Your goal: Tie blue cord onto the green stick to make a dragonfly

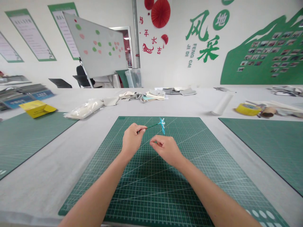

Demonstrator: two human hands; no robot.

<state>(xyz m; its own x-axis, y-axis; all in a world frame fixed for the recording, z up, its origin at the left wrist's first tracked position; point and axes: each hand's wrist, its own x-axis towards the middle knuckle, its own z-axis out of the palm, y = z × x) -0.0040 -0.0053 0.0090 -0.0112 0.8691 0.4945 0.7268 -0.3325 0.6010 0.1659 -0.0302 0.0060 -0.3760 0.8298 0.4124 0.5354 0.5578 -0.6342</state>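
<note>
Between thumb and fingers, my left hand (133,138) pinches the dark green stem of a small craft flower. The flower (162,125) has light blue and white petals and points to the right, with its stem roughly level above the mat. My right hand (167,148) is just below and right of the stem, apart from it. Its thumb and fingertips are pressed together, and whether anything thin is between them is too small to make out. Under both hands lies a green cutting mat (146,195) with a white grid.
Fabric scraps (153,94) lie along the table's far side, near a plastic-wrapped white bundle (85,108). A yellow box (38,108) is on the left, yellow tape (248,109) on the right. More cutting mats (267,145) flank mine. A whiteboard (97,47) stands behind.
</note>
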